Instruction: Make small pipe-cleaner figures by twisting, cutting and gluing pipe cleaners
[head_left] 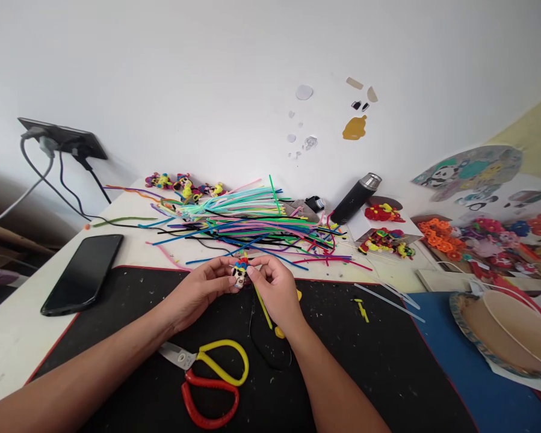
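A small figure [240, 274] with a white, black-spotted body and a red, blue and yellow top is held up between my two hands over the black mat [342, 355]. My left hand [210, 278] pinches it from the left side. From the right, my right hand [272, 282] closes thumb and fingers on its upper part. A yellow-green pipe cleaner [263, 307] slants down beneath my right hand; whether it joins the figure is hidden. Below my hands lie scissors [207, 373] with one yellow and one red handle, the blades partly under my left forearm.
Behind my hands spreads a heap of coloured pipe cleaners [252, 222]. A phone [83, 273] lies at left. A black thermos [357, 198], more small figures [385, 240] and a round basket [469, 337] are to the right. Short yellow pieces [363, 311] rest on the mat.
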{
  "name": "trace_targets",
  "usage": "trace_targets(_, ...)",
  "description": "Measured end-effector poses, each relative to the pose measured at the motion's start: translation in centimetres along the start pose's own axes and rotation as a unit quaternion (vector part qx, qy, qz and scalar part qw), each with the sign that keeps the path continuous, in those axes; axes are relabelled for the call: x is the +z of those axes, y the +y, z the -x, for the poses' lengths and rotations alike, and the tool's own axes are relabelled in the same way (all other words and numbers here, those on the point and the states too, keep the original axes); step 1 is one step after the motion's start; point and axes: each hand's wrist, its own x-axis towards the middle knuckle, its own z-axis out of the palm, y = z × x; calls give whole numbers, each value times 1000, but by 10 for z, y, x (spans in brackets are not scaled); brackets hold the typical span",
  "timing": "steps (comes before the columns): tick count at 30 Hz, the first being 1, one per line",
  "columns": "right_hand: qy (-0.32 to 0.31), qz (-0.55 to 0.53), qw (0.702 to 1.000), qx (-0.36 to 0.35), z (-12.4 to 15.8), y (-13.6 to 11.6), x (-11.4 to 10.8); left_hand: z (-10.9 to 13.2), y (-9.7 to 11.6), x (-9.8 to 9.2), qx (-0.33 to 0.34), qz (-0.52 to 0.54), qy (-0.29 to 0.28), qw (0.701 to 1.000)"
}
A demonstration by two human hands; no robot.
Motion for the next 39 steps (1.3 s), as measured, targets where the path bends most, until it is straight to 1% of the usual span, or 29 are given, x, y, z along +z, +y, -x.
trace_targets(12,-13,9,1000,5,1,2,0,0,1,-1,0,-32,8,999)
trace_targets(19,-16,17,1000,12,-1,2,0,0,1,-3,7,-57,2,998)
trace_targets(31,-25,30,999,22,-1,7,-1,1,7,1,10,-94,14,995)
trace_targets(39,-29,44,998,20,0,6,-1,2,10,-1,10,-112,6,994)
